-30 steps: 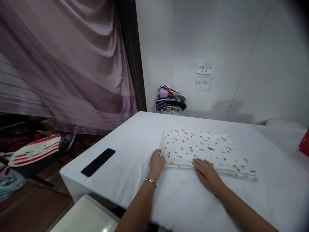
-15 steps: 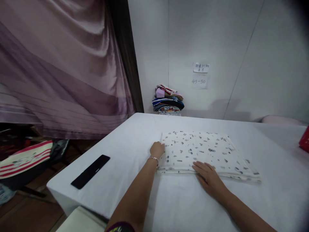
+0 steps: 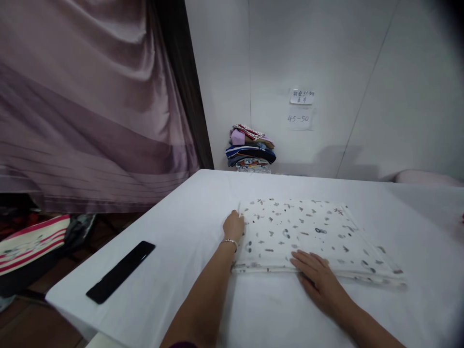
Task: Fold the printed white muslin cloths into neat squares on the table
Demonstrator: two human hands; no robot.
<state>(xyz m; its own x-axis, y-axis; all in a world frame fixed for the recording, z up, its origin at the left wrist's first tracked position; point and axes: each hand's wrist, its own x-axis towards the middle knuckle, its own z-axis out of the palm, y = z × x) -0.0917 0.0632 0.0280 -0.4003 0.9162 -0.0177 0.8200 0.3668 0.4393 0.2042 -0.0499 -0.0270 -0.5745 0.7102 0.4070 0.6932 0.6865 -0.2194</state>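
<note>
A white cloth printed with small grey and brown motifs lies folded into a flat rectangle on the table, its layers showing along the front edge. My left hand, with a bracelet at the wrist, is closed on the cloth's left edge; its fingertips are partly hidden. Resting flat on the front edge near the middle is my right hand, fingers stretched out and holding nothing.
The white-covered table carries a long black object at left. Behind it rises a stack of folded fabrics by the wall. Paper signs hang there. A pinkish curtain drapes at left.
The view has shifted slightly, so the table and cloth appear a little lower. Both hands stay at the same places on the cloth, which keeps its folded shape.
</note>
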